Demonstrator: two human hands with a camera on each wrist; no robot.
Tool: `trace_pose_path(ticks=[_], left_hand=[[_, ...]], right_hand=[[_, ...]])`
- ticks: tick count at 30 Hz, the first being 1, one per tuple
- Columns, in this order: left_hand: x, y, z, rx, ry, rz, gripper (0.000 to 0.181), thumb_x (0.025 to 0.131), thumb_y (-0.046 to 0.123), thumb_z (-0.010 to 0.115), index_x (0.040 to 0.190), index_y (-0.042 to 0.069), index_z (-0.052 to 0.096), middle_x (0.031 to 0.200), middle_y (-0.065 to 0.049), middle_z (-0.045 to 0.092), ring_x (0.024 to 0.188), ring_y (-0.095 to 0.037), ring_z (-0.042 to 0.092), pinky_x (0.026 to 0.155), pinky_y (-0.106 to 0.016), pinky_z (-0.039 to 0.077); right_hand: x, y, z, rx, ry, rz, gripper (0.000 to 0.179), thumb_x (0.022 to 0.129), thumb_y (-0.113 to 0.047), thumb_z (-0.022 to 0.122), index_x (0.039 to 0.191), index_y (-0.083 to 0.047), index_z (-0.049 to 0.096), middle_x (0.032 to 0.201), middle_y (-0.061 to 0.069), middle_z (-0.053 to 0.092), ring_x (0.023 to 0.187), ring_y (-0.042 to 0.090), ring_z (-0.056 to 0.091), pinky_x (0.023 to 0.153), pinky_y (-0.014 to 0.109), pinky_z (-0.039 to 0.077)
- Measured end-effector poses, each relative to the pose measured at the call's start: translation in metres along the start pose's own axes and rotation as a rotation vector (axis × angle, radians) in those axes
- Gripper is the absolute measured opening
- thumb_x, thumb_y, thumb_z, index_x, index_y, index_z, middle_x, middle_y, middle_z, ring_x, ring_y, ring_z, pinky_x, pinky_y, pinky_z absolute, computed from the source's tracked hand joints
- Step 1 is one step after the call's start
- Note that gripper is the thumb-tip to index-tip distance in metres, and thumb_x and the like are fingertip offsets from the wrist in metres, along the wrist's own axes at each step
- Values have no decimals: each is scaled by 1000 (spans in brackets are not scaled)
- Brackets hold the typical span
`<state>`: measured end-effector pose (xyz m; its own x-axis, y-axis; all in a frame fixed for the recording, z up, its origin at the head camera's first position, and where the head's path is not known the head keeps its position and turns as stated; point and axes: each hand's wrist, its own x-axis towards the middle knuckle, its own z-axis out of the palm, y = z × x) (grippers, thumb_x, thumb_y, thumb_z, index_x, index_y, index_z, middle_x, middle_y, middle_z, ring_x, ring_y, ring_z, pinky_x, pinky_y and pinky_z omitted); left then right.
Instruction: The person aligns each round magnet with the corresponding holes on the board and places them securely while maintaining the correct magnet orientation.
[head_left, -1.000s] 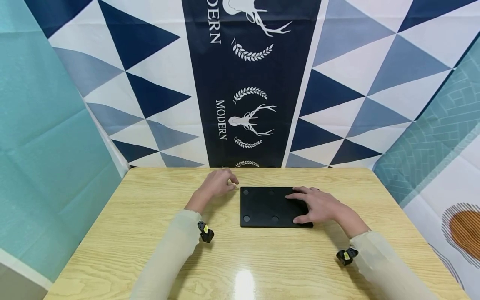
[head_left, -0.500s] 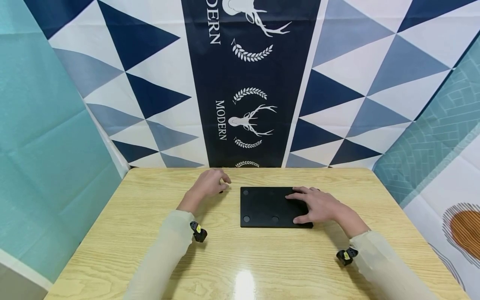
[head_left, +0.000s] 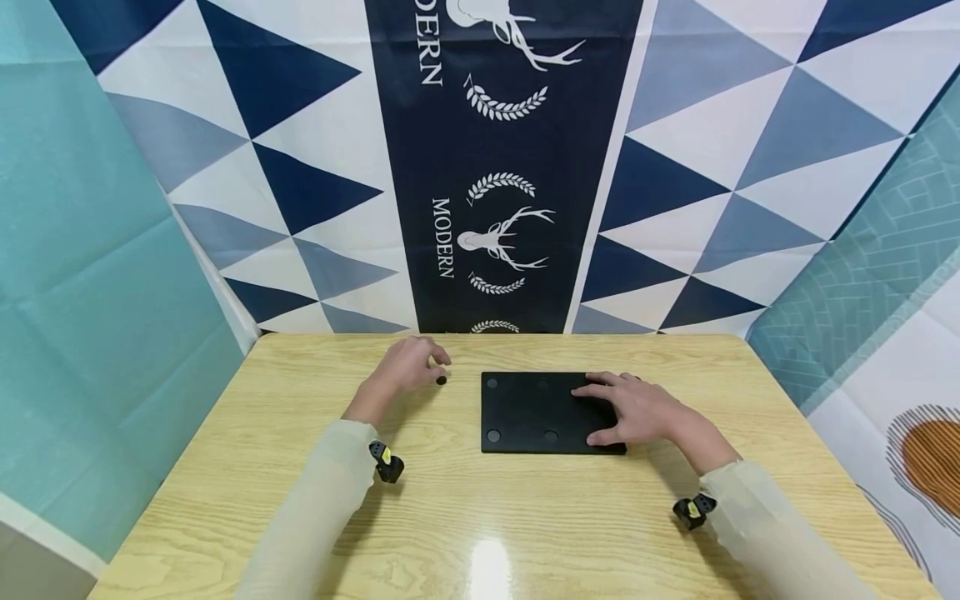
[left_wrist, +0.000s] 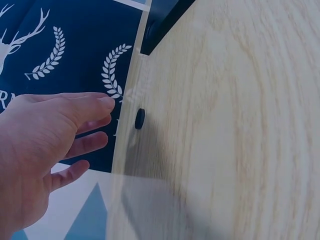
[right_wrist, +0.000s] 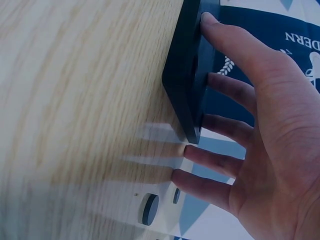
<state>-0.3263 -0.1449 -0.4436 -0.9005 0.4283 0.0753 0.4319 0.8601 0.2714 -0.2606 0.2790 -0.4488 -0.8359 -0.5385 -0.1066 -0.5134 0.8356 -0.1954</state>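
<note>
The left hand (head_left: 397, 367), loose, hovers beside a disc (head_left: 441, 380); the right hand (head_left: 636, 410), fingers spread, rests on the board (head_left: 519, 407), presumably steadying it.

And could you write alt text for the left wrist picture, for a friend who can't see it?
A person's left hand, holding nothing, is beside a small black disc lying on a pale wooden table. The corner of a black board shows at the top, and behind the hand is a navy, white and blue backdrop with leafy sprigs.
</note>
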Motion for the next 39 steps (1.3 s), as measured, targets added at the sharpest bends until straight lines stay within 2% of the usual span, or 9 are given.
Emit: trace_pose_path(ticks=[4,10,17,23,39], left_hand=[[-1,-1,1,-2,-11,-1,20,106,19,80,123,17,88,125,-3,86,114,-25,82,104,-46,65],[-2,-1,3,-18,-15,-7,20,102,19,84,121,17,89,124,0,87,118,-25,81,109,-48,63],[-4,-1,6,-4,-54,2,22,100,17,86,121,19,89,124,-3,84,112,-24,79,103,-46,64],[-6,-2,8,8,-44,30,21,100,16,86,121,18,89,122,-3,85,108,-23,81,99,-46,65],[-6,-4,14,3,-58,32,21,104,16,83,124,17,88,129,-4,84,115,-26,80,105,-50,64]], right_hand=[[-1,-2,-2,-3,5,-6,84,91,-67,84,160,-22,64,173,26,49,146,62,56,104,77,55],[-1,-4,-3,-3,1,-7,83,92,-67,83,160,-23,64,173,26,49,146,61,57,103,76,56],[-1,-3,-2,-1,3,-10,83,91,-67,83,160,-23,64,173,25,49,145,60,58,102,75,56],[-1,-2,-1,2,2,-3,84,91,-68,83,160,-22,64,173,26,49,146,60,57,103,77,56],[-2,-1,0,10,0,0,86,92,-69,82,160,-22,64,174,26,48,147,61,56,104,77,55]])
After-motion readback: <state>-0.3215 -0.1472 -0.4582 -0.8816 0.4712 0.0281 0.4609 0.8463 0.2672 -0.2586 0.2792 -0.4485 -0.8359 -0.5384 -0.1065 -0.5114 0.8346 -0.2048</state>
